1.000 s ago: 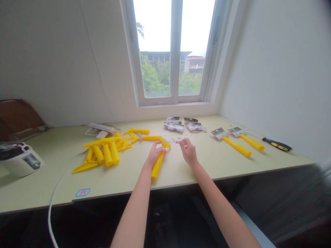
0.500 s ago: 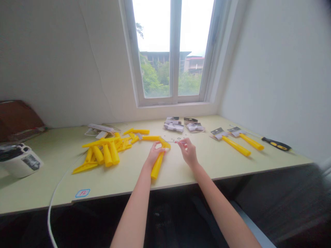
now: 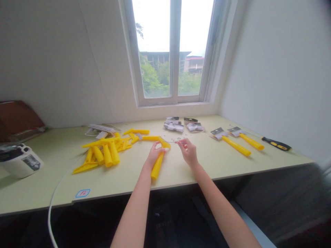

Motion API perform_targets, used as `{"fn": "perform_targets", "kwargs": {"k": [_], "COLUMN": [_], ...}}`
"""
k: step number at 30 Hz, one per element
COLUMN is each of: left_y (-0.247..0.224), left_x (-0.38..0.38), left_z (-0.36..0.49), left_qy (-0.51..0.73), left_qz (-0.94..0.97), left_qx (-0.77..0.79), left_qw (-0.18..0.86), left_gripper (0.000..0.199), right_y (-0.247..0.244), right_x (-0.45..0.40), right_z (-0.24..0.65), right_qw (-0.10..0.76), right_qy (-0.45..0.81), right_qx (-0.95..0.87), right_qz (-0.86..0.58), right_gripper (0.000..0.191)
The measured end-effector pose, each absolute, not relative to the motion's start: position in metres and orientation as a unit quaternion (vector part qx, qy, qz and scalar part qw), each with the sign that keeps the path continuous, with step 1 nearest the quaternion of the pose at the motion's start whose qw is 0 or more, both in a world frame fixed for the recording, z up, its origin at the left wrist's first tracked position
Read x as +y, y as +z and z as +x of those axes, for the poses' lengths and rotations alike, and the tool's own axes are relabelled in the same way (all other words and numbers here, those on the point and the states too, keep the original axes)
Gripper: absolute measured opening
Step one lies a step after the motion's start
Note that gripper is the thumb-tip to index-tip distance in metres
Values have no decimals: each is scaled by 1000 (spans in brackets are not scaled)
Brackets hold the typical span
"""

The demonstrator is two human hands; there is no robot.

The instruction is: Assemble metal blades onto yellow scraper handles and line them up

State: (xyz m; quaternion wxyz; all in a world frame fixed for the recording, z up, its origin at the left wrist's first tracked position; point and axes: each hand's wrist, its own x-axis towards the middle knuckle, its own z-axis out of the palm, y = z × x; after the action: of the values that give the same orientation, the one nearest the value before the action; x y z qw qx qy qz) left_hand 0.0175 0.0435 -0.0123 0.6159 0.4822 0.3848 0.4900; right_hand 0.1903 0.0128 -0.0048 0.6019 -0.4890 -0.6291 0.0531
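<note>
Packets (image 3: 174, 127) lie near the worktop's (image 3: 227, 162) back edge, a screwdriver (image 3: 277, 144) by its right, tubes (image 3: 107, 155) left of the packets.

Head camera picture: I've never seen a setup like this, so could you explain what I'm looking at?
No machine here: these are a person's bare hands, seen from a head-worn camera looking forward and down. The left hand holds a yellow plastic handle piece; the right hand grips a thin rod pointing towards it. On the table lie a pile of yellow plastic parts at left, printed cards behind, and two carded yellow handles and a screwdriver at right.
</note>
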Motion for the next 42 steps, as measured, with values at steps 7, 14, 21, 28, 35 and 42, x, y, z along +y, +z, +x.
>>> {"fn": "perform_targets", "kwargs": {"k": [7, 14, 21, 28, 35, 42], "left_y": [-12, -15, -17, -12, -7, -7], "left_x": [44, 46, 51, 54, 51, 47], "left_z": [17, 18, 14, 14, 13, 15], "left_qy": [490, 489, 515, 535, 540, 556], "left_qz": [483, 475, 413, 347, 283, 315], "left_qx": [379, 383, 379, 329, 313, 283], "left_qw": [619, 623, 649, 696, 728, 715], "left_gripper": [60, 61, 54, 22, 21, 42], "right_y": [-5, -5, -1, -11, -29, -39], "right_x": [12, 13, 16, 44, 49, 49], "right_z": [192, 191, 200, 260, 312, 309], "right_qw": [598, 606, 720, 684, 503, 422], "right_qy": [58, 61, 37, 89, 37, 11], "right_qx": [-620, -613, -455, -411, -452, -525], "right_qz": [-505, -503, -523, -596, -735, -739], "right_gripper": [25, 27, 28, 27, 16, 16]}}
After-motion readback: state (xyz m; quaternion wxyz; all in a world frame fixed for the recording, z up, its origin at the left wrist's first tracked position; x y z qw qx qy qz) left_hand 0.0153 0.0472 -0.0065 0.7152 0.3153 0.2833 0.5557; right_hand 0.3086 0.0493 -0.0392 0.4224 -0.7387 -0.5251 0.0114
